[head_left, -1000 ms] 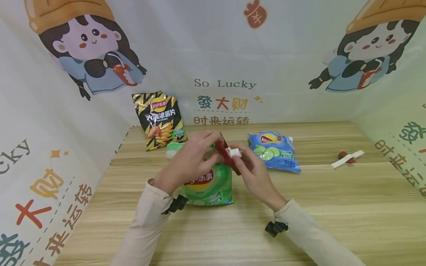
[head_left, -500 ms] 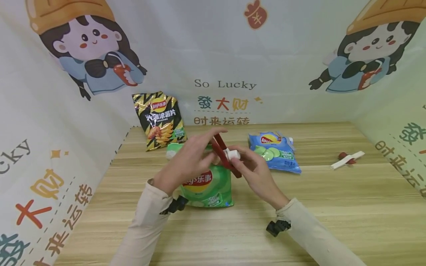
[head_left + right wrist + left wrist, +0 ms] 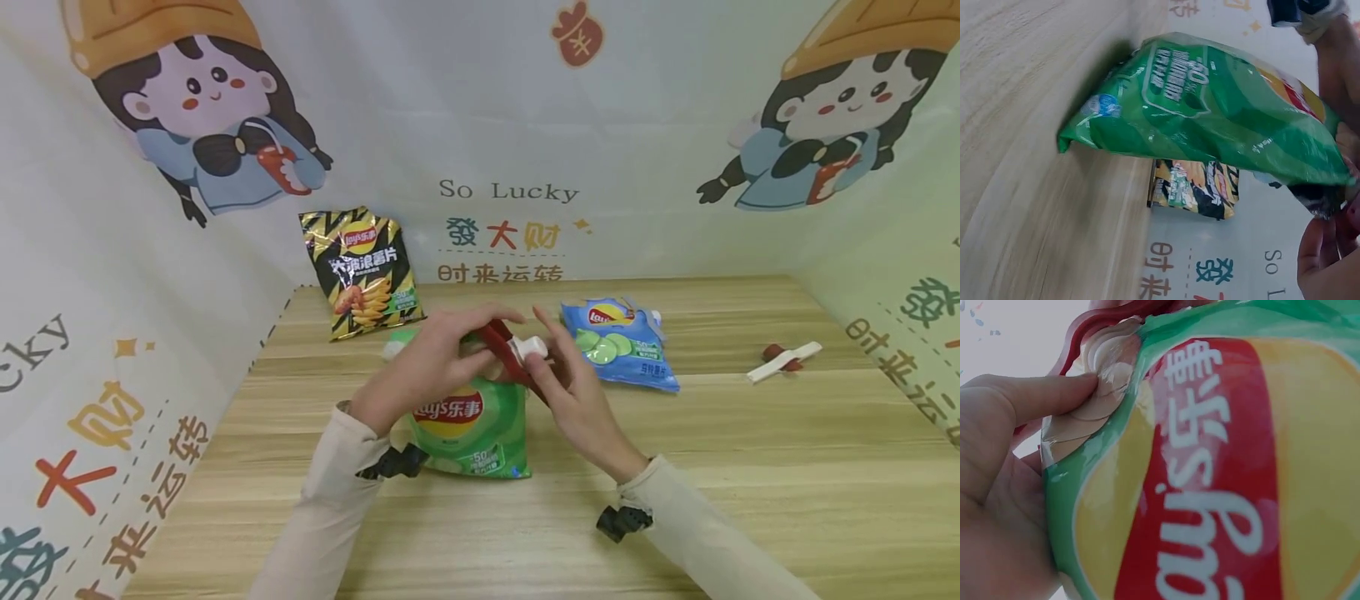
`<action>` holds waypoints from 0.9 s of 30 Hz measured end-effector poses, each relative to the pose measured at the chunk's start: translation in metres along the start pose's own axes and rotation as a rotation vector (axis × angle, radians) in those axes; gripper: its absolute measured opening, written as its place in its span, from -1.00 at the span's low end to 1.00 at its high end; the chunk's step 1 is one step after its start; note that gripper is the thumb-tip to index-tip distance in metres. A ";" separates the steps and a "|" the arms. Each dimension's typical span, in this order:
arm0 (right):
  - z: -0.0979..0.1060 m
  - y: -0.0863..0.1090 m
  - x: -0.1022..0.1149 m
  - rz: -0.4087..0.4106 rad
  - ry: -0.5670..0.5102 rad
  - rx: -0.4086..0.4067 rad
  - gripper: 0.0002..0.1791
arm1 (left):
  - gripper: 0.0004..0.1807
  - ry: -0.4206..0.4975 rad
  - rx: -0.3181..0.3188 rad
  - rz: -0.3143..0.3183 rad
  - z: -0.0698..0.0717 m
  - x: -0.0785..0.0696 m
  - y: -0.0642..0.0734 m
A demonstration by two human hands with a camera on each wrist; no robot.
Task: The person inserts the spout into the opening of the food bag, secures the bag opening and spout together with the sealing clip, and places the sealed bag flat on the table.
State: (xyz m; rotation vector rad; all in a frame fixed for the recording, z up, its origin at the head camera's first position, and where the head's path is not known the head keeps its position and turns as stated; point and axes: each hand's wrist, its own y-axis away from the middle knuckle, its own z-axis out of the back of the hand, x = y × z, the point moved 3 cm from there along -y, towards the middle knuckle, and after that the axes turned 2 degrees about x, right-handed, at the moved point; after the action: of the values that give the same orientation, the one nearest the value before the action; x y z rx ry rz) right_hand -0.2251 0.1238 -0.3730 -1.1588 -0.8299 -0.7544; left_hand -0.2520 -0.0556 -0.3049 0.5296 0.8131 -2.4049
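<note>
Slightly lower than half a second ago: green chip bag [image 3: 480,437], centre frame. Left hand [image 3: 420,367] pinches its top; right hand [image 3: 581,400] grips red-and-white clip [image 3: 504,344]. Clipping seemingly under way, closure unconfirmed; second clip [image 3: 782,361], right of frame, apparently unused.

Beyond my left fingers [image 3: 482,315] stands a black-and-yellow crisp packet [image 3: 362,271]; past my right fingers [image 3: 562,342], a blue packet [image 3: 621,346]; farther right, a red-and-white clip [image 3: 784,360].

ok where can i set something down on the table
Bare table lies between the blue bag and white bar, and left of the left sleeve. Crowded: the centre, left hand and right hand at the green bag.
</note>
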 end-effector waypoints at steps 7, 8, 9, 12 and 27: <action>0.005 -0.001 0.001 -0.129 -0.147 -0.079 -0.70 | -0.46 0.055 0.063 0.026 -0.003 0.003 -0.001; 0.005 -0.001 0.001 -0.132 -0.151 -0.085 -0.71 | -0.46 0.049 0.081 0.029 -0.004 0.003 -0.001; 0.005 -0.001 0.001 -0.131 -0.154 -0.086 -0.72 | -0.45 0.048 0.099 0.039 -0.005 0.003 -0.001; 0.006 -0.002 0.002 -0.122 -0.135 -0.043 -0.68 | -0.42 0.054 0.132 0.074 -0.006 0.002 0.000; 0.027 -0.001 0.010 0.073 0.130 0.143 -0.71 | -0.50 0.156 0.087 0.121 0.000 0.009 0.002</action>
State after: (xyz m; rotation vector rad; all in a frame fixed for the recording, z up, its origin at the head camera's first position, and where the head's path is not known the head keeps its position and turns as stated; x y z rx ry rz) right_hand -0.2256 0.1489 -0.3586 -0.9967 -0.7174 -0.6907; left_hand -0.2576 -0.0609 -0.3102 0.7866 0.7210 -2.3176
